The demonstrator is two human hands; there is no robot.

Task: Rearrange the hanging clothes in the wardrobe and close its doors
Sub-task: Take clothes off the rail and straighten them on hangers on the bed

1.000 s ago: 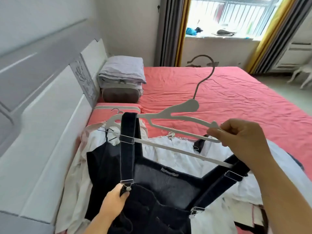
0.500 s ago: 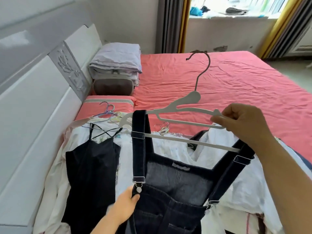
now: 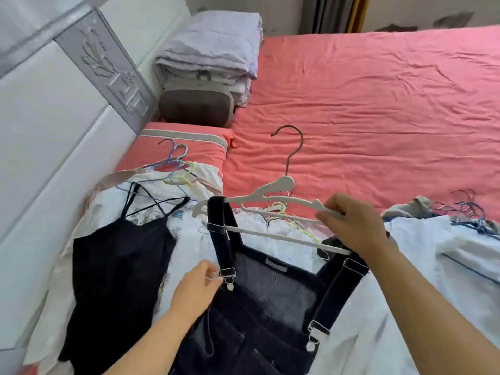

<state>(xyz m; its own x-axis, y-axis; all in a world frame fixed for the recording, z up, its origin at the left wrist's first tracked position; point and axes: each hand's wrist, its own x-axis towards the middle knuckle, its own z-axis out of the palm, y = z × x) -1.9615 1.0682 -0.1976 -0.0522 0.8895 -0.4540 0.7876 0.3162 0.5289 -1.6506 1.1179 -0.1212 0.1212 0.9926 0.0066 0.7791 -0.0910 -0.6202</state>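
Gripping white hanger (image 3: 270, 209) in right hand (image 3: 354, 226), keeping overalls (image 3: 270, 293) lifted; left hand (image 3: 197, 288) pinching strap clasp (image 3: 227, 273), straightening it.

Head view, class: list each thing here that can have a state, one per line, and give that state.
White hanger: lifted, gripped at one end by the right hand.
Denim dungarees: strap looped over the hanger bar.
Strap clasp: fastened, the left hand pinching beside it.
Black slip dress: lying flat on white clothes.
Lilac bedding: folded, stacked.
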